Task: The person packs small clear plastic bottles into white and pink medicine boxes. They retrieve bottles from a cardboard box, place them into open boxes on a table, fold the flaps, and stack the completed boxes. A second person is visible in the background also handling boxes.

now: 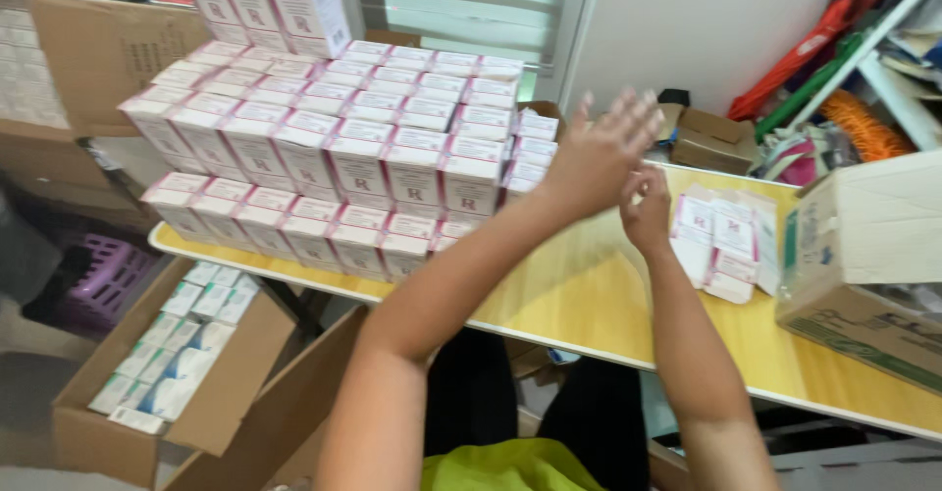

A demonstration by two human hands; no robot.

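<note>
the left hand (603, 153) is raised above the yellow tabletop (589, 295), palm open and fingers spread wide, with nothing held in it. the right hand (648, 208) is lifted just beside it, touching the left wrist; its fingers are loosely curled and no object is seen in them. nearest to both hands a small pile of flat pink-and-white cartons (721, 241) is laid on the table, just right of the right hand. to the left a large stack of upright pink-and-white cartons (343, 157) is built in tidy rows, several layers high, at the table's left end. these cartons are judged to be light, thin-walled and easily dented, so each would best be taken by its two broad faces, gently. an open cardboard box (868, 265) is stood at the right edge of the table, and a cardboard box of pale cartons (177, 349) is set on the floor below.
</note>
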